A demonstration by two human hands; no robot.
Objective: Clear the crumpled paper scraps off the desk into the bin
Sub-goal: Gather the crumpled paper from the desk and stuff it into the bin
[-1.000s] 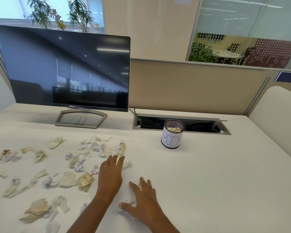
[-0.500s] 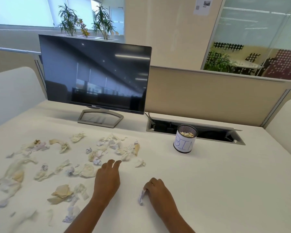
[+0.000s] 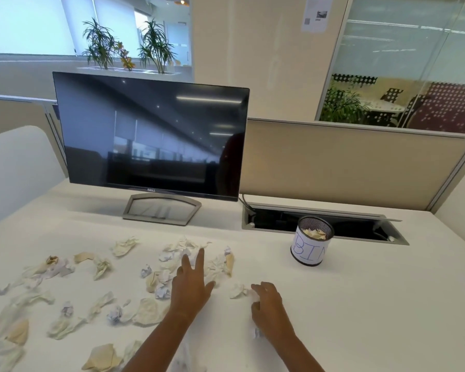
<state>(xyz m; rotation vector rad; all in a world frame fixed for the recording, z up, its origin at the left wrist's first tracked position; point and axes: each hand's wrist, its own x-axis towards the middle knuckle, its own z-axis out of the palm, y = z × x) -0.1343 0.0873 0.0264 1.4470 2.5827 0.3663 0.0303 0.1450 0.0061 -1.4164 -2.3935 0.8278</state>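
Several crumpled white and tan paper scraps (image 3: 148, 311) lie over the left half of the white desk (image 3: 373, 304). A small black mesh bin (image 3: 310, 252) with a "BIN" label stands at the back right and holds a few scraps. My left hand (image 3: 191, 287) lies flat among the scraps, fingers spread and holding nothing. My right hand (image 3: 269, 308) is curled over a white scrap, which peeks out under the palm. Its fingertips reach another white scrap (image 3: 238, 290). The bin is well beyond and to the right of both hands.
A dark monitor (image 3: 151, 140) on a grey stand (image 3: 161, 212) stands behind the scraps. An open cable tray (image 3: 360, 226) is sunk into the desk just behind the bin. A beige partition (image 3: 346, 165) closes off the far edge of the desk.
My right hand closed on a scrap near the front edge and moved forward to another scrap. My left hand slid forward among the scraps. The camera tilted up and turned left.
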